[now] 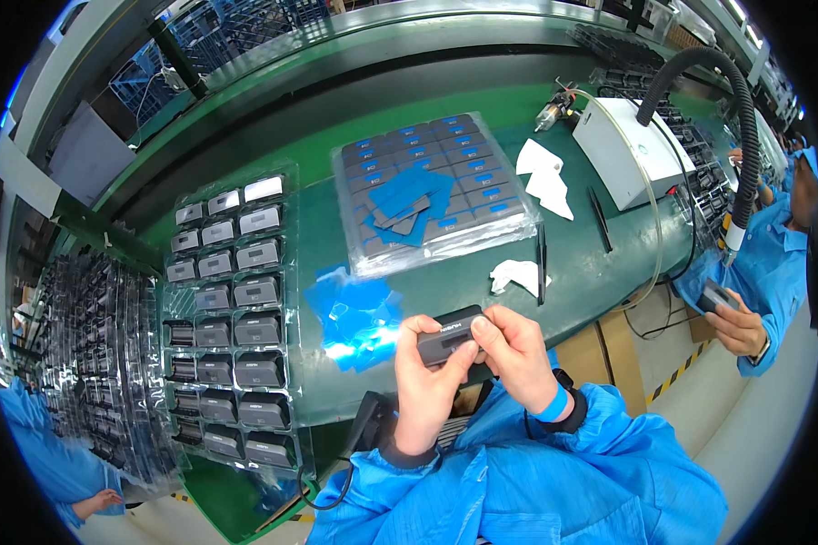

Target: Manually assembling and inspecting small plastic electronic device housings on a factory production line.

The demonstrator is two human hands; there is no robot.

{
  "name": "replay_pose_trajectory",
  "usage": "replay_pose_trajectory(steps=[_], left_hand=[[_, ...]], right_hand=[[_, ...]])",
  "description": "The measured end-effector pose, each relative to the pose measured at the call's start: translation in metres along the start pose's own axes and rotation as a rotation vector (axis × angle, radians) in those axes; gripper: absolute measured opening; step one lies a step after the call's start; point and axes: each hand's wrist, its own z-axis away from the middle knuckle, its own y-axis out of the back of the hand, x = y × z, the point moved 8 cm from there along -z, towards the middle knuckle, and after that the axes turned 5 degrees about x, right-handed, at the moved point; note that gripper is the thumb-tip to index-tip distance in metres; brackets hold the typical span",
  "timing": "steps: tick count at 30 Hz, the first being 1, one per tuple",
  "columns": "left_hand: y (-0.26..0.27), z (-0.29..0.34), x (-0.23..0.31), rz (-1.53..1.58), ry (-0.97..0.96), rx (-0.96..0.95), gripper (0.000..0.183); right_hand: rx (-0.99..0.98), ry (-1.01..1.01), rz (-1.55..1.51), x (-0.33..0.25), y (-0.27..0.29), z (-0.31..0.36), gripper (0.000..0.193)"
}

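Between both hands, just beyond the table's near edge, is a small black rectangular device housing (449, 334) with rounded ends. My left hand (427, 377) grips its left end, the thumb lying across the front face. On its right end, the fingers of my right hand (515, 350) are closed too, with the thumb near the top edge. To the left lies a heap of shiny blue film sheets (354, 318). Farther left, a clear plastic tray (293, 363) holds rows of similar dark housings. What the undersides of my fingers touch is hidden.
A second tray (373, 265) of dark units with blue films lies ahead. White wipes (545, 182), black tweezers (600, 218) and a white box (632, 150) with a black hose (745, 136) stand right. Stacked trays (100, 363) fill the far left. A co-worker's hand (741, 327) holds a dark part.
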Motion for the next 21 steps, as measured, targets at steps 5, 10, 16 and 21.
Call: replay_pose_trajectory(steps=[5, 10, 16, 21], left_hand=[[0.007, -0.001, -0.001, 0.067, 0.021, 0.002, 0.018], [0.01, 0.011, -0.001, 0.16, 0.062, -0.028, 0.018], [0.012, 0.019, 0.003, 0.145, 0.038, -0.05, 0.023], [0.016, 0.024, 0.005, 0.05, -0.047, -0.069, 0.025]], right_hand=[[-0.191, -0.112, -0.086, 0.012, -0.006, 0.0, 0.029], [-0.283, -0.2, -0.274, 0.021, -0.009, 0.005, 0.031], [-0.286, -0.209, -0.275, 0.019, -0.013, 0.007, 0.034], [-0.318, -0.219, -0.285, 0.02, -0.02, 0.008, 0.034]])
